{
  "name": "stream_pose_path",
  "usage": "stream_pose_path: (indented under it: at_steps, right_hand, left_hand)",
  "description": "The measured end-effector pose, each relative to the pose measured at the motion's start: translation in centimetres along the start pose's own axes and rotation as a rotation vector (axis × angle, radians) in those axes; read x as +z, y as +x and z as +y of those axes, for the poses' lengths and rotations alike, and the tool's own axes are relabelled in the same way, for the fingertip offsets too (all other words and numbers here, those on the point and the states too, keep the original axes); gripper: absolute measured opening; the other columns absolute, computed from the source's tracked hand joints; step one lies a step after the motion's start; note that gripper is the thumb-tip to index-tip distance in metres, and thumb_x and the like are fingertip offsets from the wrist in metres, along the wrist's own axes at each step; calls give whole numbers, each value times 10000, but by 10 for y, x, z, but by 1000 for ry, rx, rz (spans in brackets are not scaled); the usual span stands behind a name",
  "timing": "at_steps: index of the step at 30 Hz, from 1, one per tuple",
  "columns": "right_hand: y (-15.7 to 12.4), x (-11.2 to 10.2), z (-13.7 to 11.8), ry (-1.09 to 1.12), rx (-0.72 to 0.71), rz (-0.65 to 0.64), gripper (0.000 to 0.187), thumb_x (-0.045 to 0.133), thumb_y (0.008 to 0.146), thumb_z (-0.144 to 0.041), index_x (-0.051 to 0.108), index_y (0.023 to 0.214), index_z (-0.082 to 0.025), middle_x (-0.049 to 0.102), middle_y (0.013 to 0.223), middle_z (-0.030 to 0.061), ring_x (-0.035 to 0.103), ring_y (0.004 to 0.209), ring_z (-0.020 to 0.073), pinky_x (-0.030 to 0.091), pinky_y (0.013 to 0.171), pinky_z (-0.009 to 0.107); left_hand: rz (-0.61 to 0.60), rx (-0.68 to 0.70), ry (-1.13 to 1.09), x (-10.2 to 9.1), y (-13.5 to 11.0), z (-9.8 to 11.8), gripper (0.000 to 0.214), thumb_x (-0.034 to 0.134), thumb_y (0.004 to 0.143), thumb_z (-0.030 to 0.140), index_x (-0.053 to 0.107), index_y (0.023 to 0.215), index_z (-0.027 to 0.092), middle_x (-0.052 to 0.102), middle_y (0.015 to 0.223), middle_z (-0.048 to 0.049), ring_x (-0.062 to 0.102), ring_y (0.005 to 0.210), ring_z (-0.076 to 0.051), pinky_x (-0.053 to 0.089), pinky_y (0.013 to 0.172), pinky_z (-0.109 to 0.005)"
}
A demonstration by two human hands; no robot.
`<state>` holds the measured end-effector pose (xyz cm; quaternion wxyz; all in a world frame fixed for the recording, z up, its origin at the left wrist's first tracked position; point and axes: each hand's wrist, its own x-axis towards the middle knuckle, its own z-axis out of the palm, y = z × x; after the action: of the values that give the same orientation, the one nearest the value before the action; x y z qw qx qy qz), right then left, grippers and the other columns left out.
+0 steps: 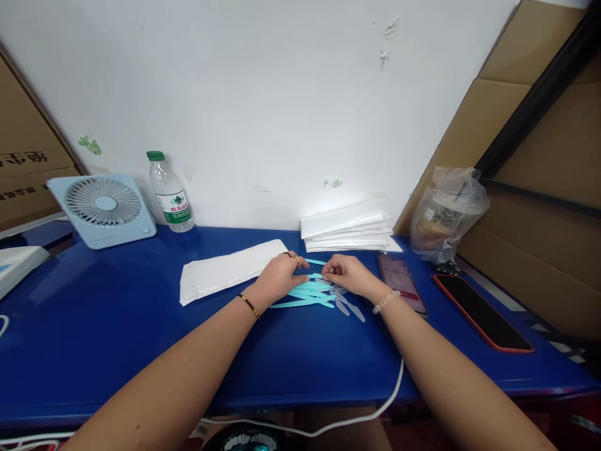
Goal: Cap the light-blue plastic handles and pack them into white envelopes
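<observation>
A loose pile of thin turquoise strips [307, 295] lies on the blue table [141, 313], with a few clear plastic pieces [350, 308] at its right side. My left hand [278, 277], with rings and a thin bracelet, rests on the left part of the pile with its fingers curled down over the strips. Close beside it, my right hand [350, 275], wearing a bead bracelet, pinches at the strips with its fingertips. A long white sleeve [230, 269] lies flat just left of my left hand.
A stack of white sleeves [347, 228] stands at the wall. Two phones [402, 283] [481, 311] lie at the right, next to a bagged drink [446, 213]. A small fan [103, 210] and a water bottle [169, 193] stand at the back left. A white cable [357, 416] hangs off the front edge.
</observation>
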<state>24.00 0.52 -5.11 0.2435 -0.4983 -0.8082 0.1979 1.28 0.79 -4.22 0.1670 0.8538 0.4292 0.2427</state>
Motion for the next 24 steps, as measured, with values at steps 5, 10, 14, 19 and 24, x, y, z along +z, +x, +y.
stream_pose_path:
  at_steps: [5, 10, 14, 19, 24]
  right_hand:
    - [-3, -17, 13, -113, 105, 141, 135, 620, 731, -272, 692, 785, -172, 637, 749, 39, 546, 645, 148, 415, 587, 257]
    - [-6, -13, 3, -9, -18, 45, 174, 620, 750, -331, 695, 832, -196, 634, 812, 35, 541, 642, 134, 420, 573, 243]
    - [-5, -6, -3, 2, -52, -33, 140, 627, 747, -315, 698, 779, -199, 628, 780, 25, 537, 625, 122, 404, 555, 229]
    - [-6, -13, 1, 53, 33, 14, 209, 585, 781, -372, 680, 781, -186, 643, 712, 19, 539, 606, 134, 407, 557, 244]
    - [-8, -16, -1, 222, 84, -1, 303, 573, 785, -439, 685, 876, -172, 654, 714, 34, 558, 610, 145, 434, 553, 255]
  left_hand:
    - [-77, 76, 47, -4, -4, 3, 183, 560, 782, 363, 668, 852, 232, 633, 889, -18, 571, 847, -180, 433, 707, -268]
    - [-145, -20, -8, -3, -3, 2, 175, 540, 775, 350, 659, 794, 224, 653, 827, -9, 577, 750, -161, 409, 610, -246]
    - [-206, -133, -84, -4, -3, 2, 201, 546, 745, 370, 653, 777, 203, 664, 781, -21, 585, 700, -166, 404, 557, -238]
    - [-217, -179, -93, -6, -3, 2, 218, 512, 753, 362, 641, 713, 190, 679, 822, -32, 596, 717, -170, 405, 560, -239]
    - [-163, -177, -95, -8, -3, 2, 225, 476, 783, 349, 629, 724, 195, 681, 858, -28, 600, 737, -168, 409, 575, -240]
